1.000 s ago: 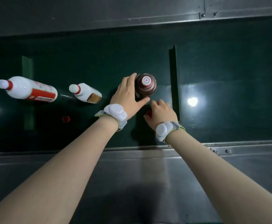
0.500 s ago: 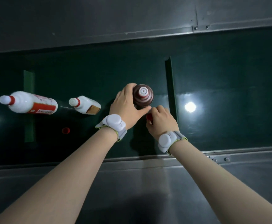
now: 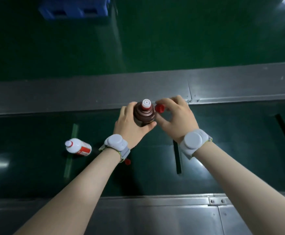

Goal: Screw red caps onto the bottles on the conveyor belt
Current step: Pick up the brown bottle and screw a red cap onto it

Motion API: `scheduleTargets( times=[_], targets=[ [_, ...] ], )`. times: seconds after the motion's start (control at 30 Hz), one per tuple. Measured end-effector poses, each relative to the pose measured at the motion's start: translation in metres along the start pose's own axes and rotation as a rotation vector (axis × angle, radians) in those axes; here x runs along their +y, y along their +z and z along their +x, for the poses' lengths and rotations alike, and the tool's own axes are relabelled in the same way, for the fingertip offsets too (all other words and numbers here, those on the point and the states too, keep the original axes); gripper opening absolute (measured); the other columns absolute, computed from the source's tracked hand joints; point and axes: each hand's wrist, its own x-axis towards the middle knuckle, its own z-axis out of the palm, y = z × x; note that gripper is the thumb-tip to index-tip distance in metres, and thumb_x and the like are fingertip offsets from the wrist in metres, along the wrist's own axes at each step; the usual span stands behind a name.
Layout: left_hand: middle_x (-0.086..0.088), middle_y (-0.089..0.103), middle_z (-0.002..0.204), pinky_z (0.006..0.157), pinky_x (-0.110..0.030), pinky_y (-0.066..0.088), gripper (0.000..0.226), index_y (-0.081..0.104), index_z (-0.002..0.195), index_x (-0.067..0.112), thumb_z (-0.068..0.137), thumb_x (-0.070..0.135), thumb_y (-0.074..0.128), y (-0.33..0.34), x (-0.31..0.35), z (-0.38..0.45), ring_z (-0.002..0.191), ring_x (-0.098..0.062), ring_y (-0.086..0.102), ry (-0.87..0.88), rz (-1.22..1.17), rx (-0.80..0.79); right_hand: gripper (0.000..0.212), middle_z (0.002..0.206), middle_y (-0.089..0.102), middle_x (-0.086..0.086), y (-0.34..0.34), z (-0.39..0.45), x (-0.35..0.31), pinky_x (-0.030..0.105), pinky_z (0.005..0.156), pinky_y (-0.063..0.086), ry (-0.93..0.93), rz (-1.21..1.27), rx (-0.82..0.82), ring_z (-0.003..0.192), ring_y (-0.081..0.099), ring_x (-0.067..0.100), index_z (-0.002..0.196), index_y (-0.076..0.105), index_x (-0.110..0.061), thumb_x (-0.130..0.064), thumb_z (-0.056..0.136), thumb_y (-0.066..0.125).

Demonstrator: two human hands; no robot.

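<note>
My left hand (image 3: 131, 126) is wrapped around a dark brown bottle (image 3: 144, 115) and holds it upright above the green conveyor belt (image 3: 36, 167). The bottle's white threaded neck is bare. My right hand (image 3: 175, 117) pinches a red cap (image 3: 159, 108) just to the right of that neck, not touching it. A white bottle with a red label (image 3: 78, 147) stands on the belt to the left, its white neck uncapped. A second red cap (image 3: 127, 161) lies on the belt, partly hidden under my left wrist.
Grey metal rails run along the far side (image 3: 87, 94) and the near side (image 3: 155, 214) of the belt. Dark cleats (image 3: 177, 158) cross the belt. A blue crate (image 3: 75, 9) sits on the green floor beyond.
My left hand has lifted the brown bottle off the belt. My right hand has picked the red cap up and brought it beside the neck. The view tilted upward; one white bottle left the view.
</note>
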Motion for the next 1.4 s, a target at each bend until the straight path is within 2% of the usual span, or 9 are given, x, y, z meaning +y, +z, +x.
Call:
scheduleTargets(
  times=[0.2, 0.33, 0.47, 0.63, 0.77, 0.97, 1.13, 1.27, 1.4],
  targets=[
    [0.008, 0.057, 0.120, 0.079, -0.030, 0.045, 0.081, 0.048, 0.129, 0.039, 0.065, 0.075, 0.084, -0.087, 0.054, -0.003, 0.102, -0.023, 0.065, 0.058, 0.004, 0.038, 0.026, 0.109, 0.068, -0.005, -0.087, 0.011, -0.087, 0.042, 0.085, 0.059, -0.181, 0.105, 0.104, 0.094, 0.067, 0.014, 0.116, 0.069, -0.022, -0.027, 0.091, 0.075],
    [0.006, 0.057, 0.120, 0.083, -0.035, 0.050, 0.079, 0.051, 0.128, 0.037, 0.067, 0.073, 0.085, -0.137, 0.081, -0.014, 0.106, -0.023, 0.064, 0.087, -0.026, 0.051, 0.024, 0.103, 0.073, -0.013, -0.126, 0.007, -0.136, 0.037, 0.085, 0.059, -0.277, 0.144, 0.147, 0.093, 0.069, 0.009, 0.111, 0.064, -0.021, -0.028, 0.091, 0.076],
    [0.004, 0.058, 0.118, 0.084, -0.038, 0.052, 0.077, 0.052, 0.126, 0.032, 0.070, 0.072, 0.085, -0.178, 0.099, -0.029, 0.105, -0.022, 0.065, 0.148, -0.013, 0.071, 0.027, 0.099, 0.077, -0.016, -0.147, -0.002, -0.180, 0.029, 0.089, 0.060, -0.333, 0.163, 0.077, 0.094, 0.073, 0.001, 0.105, 0.062, -0.019, -0.032, 0.090, 0.080],
    [0.005, 0.059, 0.114, 0.085, -0.043, 0.056, 0.077, 0.052, 0.123, 0.030, 0.068, 0.073, 0.085, -0.215, 0.117, -0.049, 0.102, -0.024, 0.065, 0.174, 0.001, 0.109, 0.032, 0.109, 0.078, -0.007, -0.165, -0.016, -0.219, 0.037, 0.094, 0.060, -0.363, 0.088, 0.001, 0.101, 0.074, 0.009, 0.120, 0.065, -0.019, -0.024, 0.092, 0.079],
    [0.004, 0.059, 0.119, 0.089, -0.040, 0.054, 0.076, 0.053, 0.123, 0.031, 0.067, 0.070, 0.087, -0.239, 0.124, -0.060, 0.105, -0.022, 0.063, 0.182, -0.057, 0.086, 0.033, 0.111, 0.079, -0.011, -0.184, -0.028, -0.242, 0.027, 0.098, 0.058, -0.385, 0.066, -0.022, 0.099, 0.071, -0.001, 0.125, 0.074, -0.024, -0.021, 0.092, 0.079],
    [0.007, 0.063, 0.122, 0.100, -0.045, 0.054, 0.077, 0.056, 0.123, 0.034, 0.061, 0.067, 0.090, -0.263, 0.139, -0.066, 0.111, -0.019, 0.064, 0.174, -0.171, -0.009, 0.024, 0.104, 0.079, -0.019, -0.205, -0.031, -0.256, 0.005, 0.083, 0.053, -0.344, 0.118, -0.098, 0.096, 0.071, -0.012, 0.115, 0.078, -0.030, -0.023, 0.092, 0.080],
    [0.008, 0.065, 0.122, 0.104, -0.049, 0.053, 0.074, 0.059, 0.118, 0.041, 0.056, 0.063, 0.094, -0.277, 0.154, -0.070, 0.112, -0.014, 0.065, 0.176, -0.243, -0.088, 0.025, 0.103, 0.080, -0.016, -0.225, -0.037, -0.266, 0.024, 0.093, 0.060, -0.332, 0.095, -0.101, 0.096, 0.074, -0.006, 0.114, 0.079, -0.027, -0.027, 0.090, 0.082],
    [0.008, 0.064, 0.120, 0.101, -0.048, 0.054, 0.075, 0.059, 0.116, 0.042, 0.053, 0.067, 0.091, -0.281, 0.162, -0.074, 0.109, -0.014, 0.065, 0.193, -0.217, -0.093, 0.020, 0.096, 0.079, -0.014, -0.232, -0.045, -0.271, 0.033, 0.089, 0.063, -0.304, -0.027, -0.017, 0.091, 0.073, -0.001, 0.104, 0.079, -0.028, -0.039, 0.087, 0.082],
    [0.009, 0.062, 0.121, 0.102, -0.047, 0.054, 0.079, 0.058, 0.120, 0.042, 0.052, 0.070, 0.089, -0.275, 0.169, -0.079, 0.111, -0.015, 0.065, 0.210, -0.205, -0.089, 0.046, 0.092, 0.070, -0.007, -0.229, -0.053, -0.273, 0.037, 0.076, 0.060, -0.189, -0.191, 0.105, 0.085, 0.068, 0.015, 0.094, 0.064, -0.023, -0.066, 0.080, 0.077]
  ],
)
